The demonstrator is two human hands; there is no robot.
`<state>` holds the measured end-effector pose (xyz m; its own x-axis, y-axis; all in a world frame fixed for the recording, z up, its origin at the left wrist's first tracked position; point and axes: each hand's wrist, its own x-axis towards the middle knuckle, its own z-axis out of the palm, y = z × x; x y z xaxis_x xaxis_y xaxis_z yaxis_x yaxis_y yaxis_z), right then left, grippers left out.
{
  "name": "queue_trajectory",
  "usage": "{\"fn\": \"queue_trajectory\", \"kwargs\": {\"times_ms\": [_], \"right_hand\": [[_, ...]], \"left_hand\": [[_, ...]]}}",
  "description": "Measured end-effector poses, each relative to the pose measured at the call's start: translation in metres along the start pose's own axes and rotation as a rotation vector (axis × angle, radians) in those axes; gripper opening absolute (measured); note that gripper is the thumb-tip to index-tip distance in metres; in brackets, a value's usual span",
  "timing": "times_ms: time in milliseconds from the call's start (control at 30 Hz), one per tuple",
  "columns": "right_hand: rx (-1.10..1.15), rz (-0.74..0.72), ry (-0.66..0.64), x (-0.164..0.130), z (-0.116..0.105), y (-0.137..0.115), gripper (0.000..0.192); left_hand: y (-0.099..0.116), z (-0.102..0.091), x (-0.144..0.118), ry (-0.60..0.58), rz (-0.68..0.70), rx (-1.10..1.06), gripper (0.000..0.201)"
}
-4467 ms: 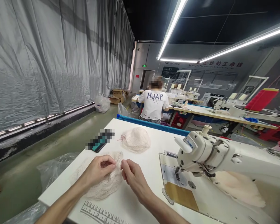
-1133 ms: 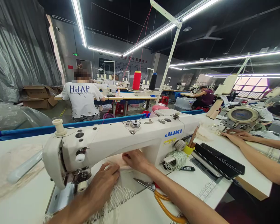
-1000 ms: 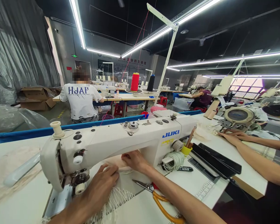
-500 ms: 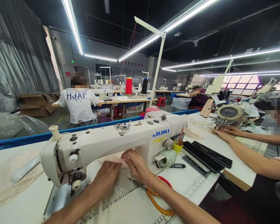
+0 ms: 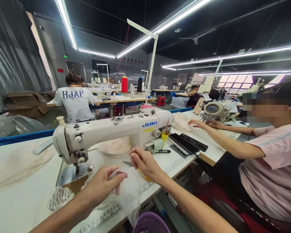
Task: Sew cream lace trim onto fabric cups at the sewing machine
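1. Your left hand (image 5: 104, 184) pinches cream mesh fabric (image 5: 63, 197) at the counter (image 5: 21, 200) edge, before the sewing machine (image 5: 111, 132).
2. Your right hand (image 5: 144, 161) hovers half-curled, holding nothing, over the scissors (image 5: 129, 164); next probably comes trimming.
3. Readable: "JUKI" (image 5: 147, 124); "HJAF" on a co-worker's shirt (image 5: 74, 94).

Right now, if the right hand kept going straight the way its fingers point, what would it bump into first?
Probably the scissors just past the right hand, whose fingers point left. Beyond them stands the sewing machine's needle end. Depth is hard to judge.
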<state>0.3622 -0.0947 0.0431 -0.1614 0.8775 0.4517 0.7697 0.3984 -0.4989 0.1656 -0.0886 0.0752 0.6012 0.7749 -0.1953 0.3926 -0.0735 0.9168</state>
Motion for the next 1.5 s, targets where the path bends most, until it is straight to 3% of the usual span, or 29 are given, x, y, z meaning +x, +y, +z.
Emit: {"fn": "queue_trajectory", "kwargs": {"times_ms": [100,233,367,467,600,633,700,733,800,867,967,1200,1500], "right_hand": [[-0.166,0.051,-0.027,-0.026,0.005,0.024,0.021],[-0.344,0.124,-0.037,-0.049,0.016,0.048,0.021],[-0.437,0.173,-0.026,-0.050,0.021,0.055,0.019],[-0.460,0.215,-0.008,-0.048,0.018,0.050,0.015],[-0.357,0.137,-0.085,-0.057,0.019,0.006,0.027],[-0.271,0.067,-0.157,-0.060,0.022,-0.012,0.039],[0.129,-0.102,-0.404,-0.067,0.030,-0.050,0.075],[0.261,-0.150,-0.461,-0.070,0.036,-0.067,0.088],[0.385,-0.166,-0.486,-0.073,0.050,-0.095,0.095],[0.400,-0.103,-0.465,-0.073,0.063,-0.110,0.076],[0.377,-0.045,-0.490,-0.069,0.075,-0.116,0.014],[0.481,0.006,-0.592,-0.057,0.077,-0.122,0.029],[0.505,0.067,-0.592,-0.049,0.091,-0.132,0.025]], "left_hand": [[-0.017,-0.003,-0.029,0.040,0.014,-0.019,0.031],[-0.049,-0.002,-0.053,0.025,0.036,-0.037,0.037],[-0.065,0.006,-0.065,-0.054,-0.032,-0.203,0.040],[-0.064,0.007,-0.073,-0.020,-0.041,-0.258,0.039],[-0.060,0.001,-0.083,-0.037,-0.056,-0.283,0.034],[-0.060,0.000,-0.085,-0.049,-0.059,-0.278,0.033],[-0.062,-0.001,-0.090,-0.058,-0.054,-0.245,0.029],[-0.064,-0.002,-0.092,-0.047,-0.048,-0.216,0.027],[-0.071,-0.003,-0.097,0.006,-0.044,-0.137,0.022],[-0.079,-0.005,-0.103,0.061,-0.053,-0.054,0.020],[-0.090,-0.010,-0.114,0.073,-0.135,-0.057,0.023],[-0.096,-0.025,-0.141,-0.086,-0.279,-0.251,0.022],[-0.110,-0.034,-0.150,-0.076,-0.240,-0.229,0.014]]}}
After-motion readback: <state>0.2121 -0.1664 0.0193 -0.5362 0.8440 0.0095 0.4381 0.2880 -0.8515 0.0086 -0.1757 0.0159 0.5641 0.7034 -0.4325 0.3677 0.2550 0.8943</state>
